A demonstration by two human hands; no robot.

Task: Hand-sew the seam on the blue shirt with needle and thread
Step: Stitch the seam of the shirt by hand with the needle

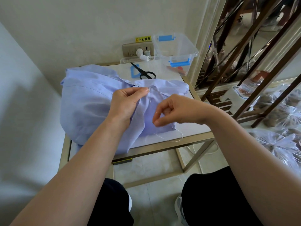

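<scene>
Your left hand [125,103] pinched the crumpled blue shirt [84,103] at its seam; your right hand [172,110] pinched the thread [176,141]. The shirt overhung the table [187,142] at its near edge.

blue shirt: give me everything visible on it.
The blue shirt is light blue, thin woven-looking cloth, crumpled in a heap on the white table, with one fold hanging over the front edge. A stitched seam edge runs across its top. The left hand pinches the fabric at that seam. The right hand pinches just above the cloth, seemingly on the white thread that trails off the shirt's lower corner. No needle is discernible.
</scene>
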